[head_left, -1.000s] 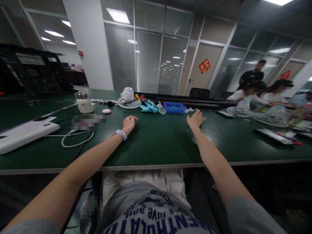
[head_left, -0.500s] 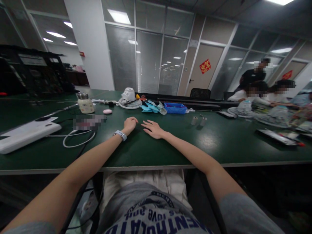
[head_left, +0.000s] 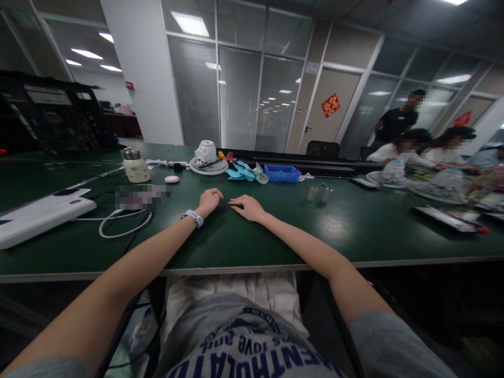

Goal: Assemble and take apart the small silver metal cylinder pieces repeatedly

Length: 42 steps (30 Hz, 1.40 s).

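Note:
On the green table, my left hand (head_left: pixel 210 202) rests with its fingers curled in, a pale-banded watch (head_left: pixel 193 218) on its wrist. Whether it holds something small is hidden. Just right of it, my right hand (head_left: pixel 249 208) has its fingers drawn together towards the thumb, near the table top; a small dark spot shows under the fingertips, too small to name. The hands are a short way apart. Beyond them lie light blue fan blades (head_left: pixel 244 171), a white fan body with a round grille (head_left: pixel 208 165) and a blue bin (head_left: pixel 282 173).
Two small metal cylinders (head_left: pixel 313 193) stand to the right. At left are a cream flask (head_left: pixel 136 167), a pink round object (head_left: pixel 171 179), a white cable (head_left: pixel 125 234) and a long white device (head_left: pixel 47 218). Other people sit and stand at the far right near more fan parts.
My right hand's spread fingers have come together towards the thumb. My left hand stays curled in place. A standing person at the far right has shifted slightly left.

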Motion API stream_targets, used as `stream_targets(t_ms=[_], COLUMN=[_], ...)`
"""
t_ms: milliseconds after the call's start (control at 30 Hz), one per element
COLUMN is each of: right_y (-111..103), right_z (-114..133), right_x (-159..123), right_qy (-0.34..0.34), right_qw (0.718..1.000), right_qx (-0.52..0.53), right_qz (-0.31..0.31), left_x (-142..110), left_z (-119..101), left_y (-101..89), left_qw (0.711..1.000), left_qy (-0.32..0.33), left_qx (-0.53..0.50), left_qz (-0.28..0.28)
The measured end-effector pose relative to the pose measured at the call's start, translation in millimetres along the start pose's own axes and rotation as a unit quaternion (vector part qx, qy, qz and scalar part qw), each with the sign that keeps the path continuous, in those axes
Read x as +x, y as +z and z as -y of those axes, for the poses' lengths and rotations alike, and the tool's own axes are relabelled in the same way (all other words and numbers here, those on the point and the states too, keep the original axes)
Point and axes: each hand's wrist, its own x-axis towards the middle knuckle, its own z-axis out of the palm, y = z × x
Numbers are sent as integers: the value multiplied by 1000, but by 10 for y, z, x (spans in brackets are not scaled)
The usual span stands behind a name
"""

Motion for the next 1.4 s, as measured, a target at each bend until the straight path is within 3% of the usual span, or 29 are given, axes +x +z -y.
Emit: stream_targets(t_ms=[200, 267, 367, 433, 533, 633, 767, 1100, 1400], right_y=[-59, -181, -497, -754, -1093, -1276, -1295, -1187, -1180], right_z=[-23, -142, -508, -837, -1316, -1643, -1823, -1999, -2026], right_x=[-22, -65, -214, -389, -724, -1012, -1164, -1180, -1176], right_qy=[31, 44, 96, 165, 300, 386, 381, 341, 325], right_qw=[999, 997, 980, 954, 892, 841, 850, 852, 872], right_qx=[-26, -49, -111, -156, -197, -184, -114, -42, -70], right_qz=[-10, -46, -135, -195, -275, -332, -346, -396, -358], left_x=[23, 16, -1, -7, -3, 6, 1, -18, -7], left_z=[34, 20, -5, -12, -2, 14, 9, -17, -1], left_y=[17, 12, 0, -6, -3, 5, -1, -15, -21], left_qw=[1000, 1000, 1000, 1000, 1000, 1000, 1000, 1000, 1000], left_qy=[5, 0, -8, -9, -7, -1, -2, -10, -6], left_qx=[1, -2, -8, -8, -9, -13, -14, -4, 13], left_qz=[-2, 0, 8, 12, 13, 13, 12, 16, 28])
